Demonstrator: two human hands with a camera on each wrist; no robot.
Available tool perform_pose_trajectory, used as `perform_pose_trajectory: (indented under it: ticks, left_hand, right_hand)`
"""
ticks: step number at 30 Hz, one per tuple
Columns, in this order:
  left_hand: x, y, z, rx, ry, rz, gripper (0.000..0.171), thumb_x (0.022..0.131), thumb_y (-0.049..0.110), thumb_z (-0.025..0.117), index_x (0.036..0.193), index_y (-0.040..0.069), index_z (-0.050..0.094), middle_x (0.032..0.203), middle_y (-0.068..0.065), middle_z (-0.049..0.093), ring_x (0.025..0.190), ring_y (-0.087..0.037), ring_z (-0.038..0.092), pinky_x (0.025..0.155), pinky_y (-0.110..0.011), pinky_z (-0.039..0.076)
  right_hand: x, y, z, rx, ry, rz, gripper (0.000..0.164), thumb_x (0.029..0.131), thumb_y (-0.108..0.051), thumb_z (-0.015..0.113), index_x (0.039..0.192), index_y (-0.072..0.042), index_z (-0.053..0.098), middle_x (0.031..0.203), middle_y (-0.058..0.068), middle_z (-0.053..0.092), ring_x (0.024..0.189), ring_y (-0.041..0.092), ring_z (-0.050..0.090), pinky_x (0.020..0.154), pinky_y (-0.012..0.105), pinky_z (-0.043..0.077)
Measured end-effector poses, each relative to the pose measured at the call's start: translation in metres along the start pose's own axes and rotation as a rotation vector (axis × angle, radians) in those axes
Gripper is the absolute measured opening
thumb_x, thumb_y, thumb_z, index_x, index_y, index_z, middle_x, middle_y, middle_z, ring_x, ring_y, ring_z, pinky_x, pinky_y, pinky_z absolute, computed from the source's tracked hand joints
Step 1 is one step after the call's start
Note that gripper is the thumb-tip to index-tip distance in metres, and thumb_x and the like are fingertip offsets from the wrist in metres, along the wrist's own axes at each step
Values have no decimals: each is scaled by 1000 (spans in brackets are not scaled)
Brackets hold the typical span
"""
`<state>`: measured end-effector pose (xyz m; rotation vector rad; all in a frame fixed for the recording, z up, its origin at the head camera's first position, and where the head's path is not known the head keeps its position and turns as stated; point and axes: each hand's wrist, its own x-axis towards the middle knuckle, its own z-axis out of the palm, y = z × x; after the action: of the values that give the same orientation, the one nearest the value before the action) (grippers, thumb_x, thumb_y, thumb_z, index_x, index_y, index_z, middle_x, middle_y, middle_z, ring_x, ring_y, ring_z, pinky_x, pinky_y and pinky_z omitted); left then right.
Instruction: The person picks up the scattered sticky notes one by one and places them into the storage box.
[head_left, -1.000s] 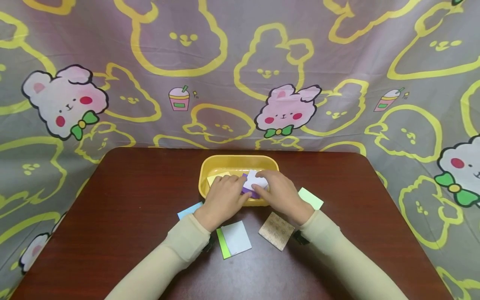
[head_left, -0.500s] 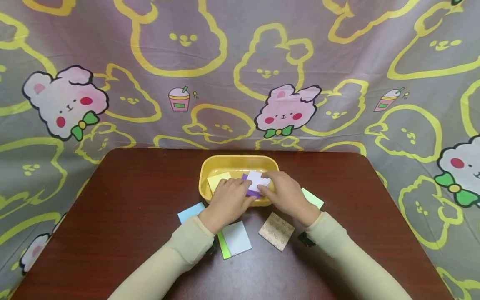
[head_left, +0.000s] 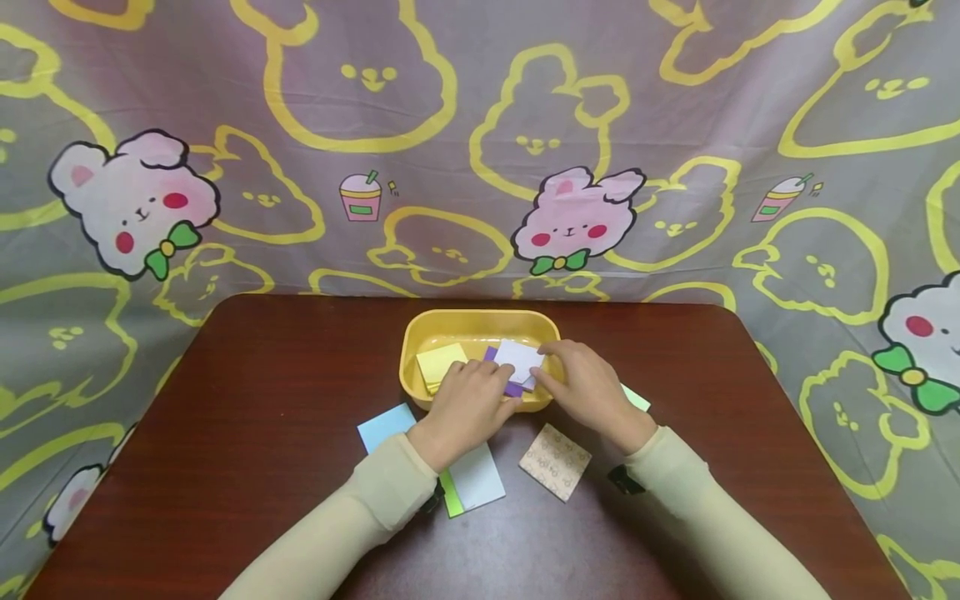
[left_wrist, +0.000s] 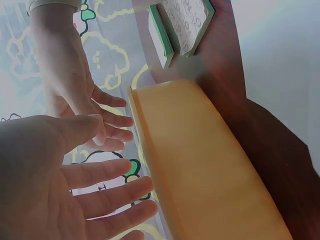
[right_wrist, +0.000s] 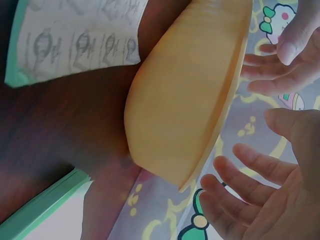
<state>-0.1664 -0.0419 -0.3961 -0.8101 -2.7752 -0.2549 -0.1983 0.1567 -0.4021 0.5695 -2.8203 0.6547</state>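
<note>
A yellow plastic bin point(head_left: 480, 316) stands toward the back of the table. In it a white sticky note pad point(head_left: 517, 358) lies over a purple pad point(head_left: 490, 354), with yellow pads point(head_left: 438, 364) on the left side. Above the bin's front rim is my left hand point(head_left: 465, 408), its fingers reaching toward the white pad and hiding part of the interior. My right hand point(head_left: 592, 393) hovers over the right end, fingertips beside the white pad. Both wrist views show spread fingers point(left_wrist: 117, 197) above the bin wall point(right_wrist: 185, 95), holding nothing.
On the table in front of the bin lie a blue pad point(head_left: 386, 427), a pale grey pad point(head_left: 482, 479) with a green strip, and a brown patterned pad point(head_left: 556, 462). A light green pad point(head_left: 637, 398) is partly behind my right wrist. A printed curtain point(head_left: 450, 150) hangs behind.
Both hands have shifted rightward, and the right fingers have drawn back from the white pad, which now shows more fully in the bin. More of the yellow and blue pads is uncovered.
</note>
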Motion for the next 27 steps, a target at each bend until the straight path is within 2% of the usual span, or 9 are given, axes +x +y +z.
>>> perform_pose_trajectory:
  ticks: [2,9,16,21,27]
  left_hand:
    - [0,1,0,3,7,4,37,90,43,53,109,13,64,95,-3,67,85,-22,60,73,-38,43]
    - [1,5,0,-7,10,14,38,90,42,54,111,13,64,98,-3,67,90,-23,61,74,-39,44]
    - [2,11,2,2,18,37,37,90,46,53,105,14,64,96,-2,66,90,-23,61,74,-37,43]
    - [3,14,2,7,21,45,39,90,47,53,108,14,64,96,-2,66,88,-23,61,74,-37,42]
    - [4,18,3,17,-17,45,44,90,47,52,117,14,63,103,-2,66,94,-23,61,79,-38,43]
  right_hand:
    - [0,2,0,-3,6,-1,41,85,-41,62,111,-9,66,108,6,66,99,22,60,81,42,49]
    - [-3,12,-2,-7,13,9,42,86,-40,62,112,-8,66,94,7,66,78,19,53,66,39,46]
    - [-8,23,-5,-13,22,20,41,85,-40,63,111,-8,66,108,6,66,100,24,59,81,44,48]
    - [-10,32,-9,-30,17,37,39,86,-40,62,109,-9,66,107,6,65,100,24,59,79,45,49]
    - [-12,38,-13,-45,3,48,40,86,-39,62,110,-7,65,107,9,65,99,26,60,77,47,49]
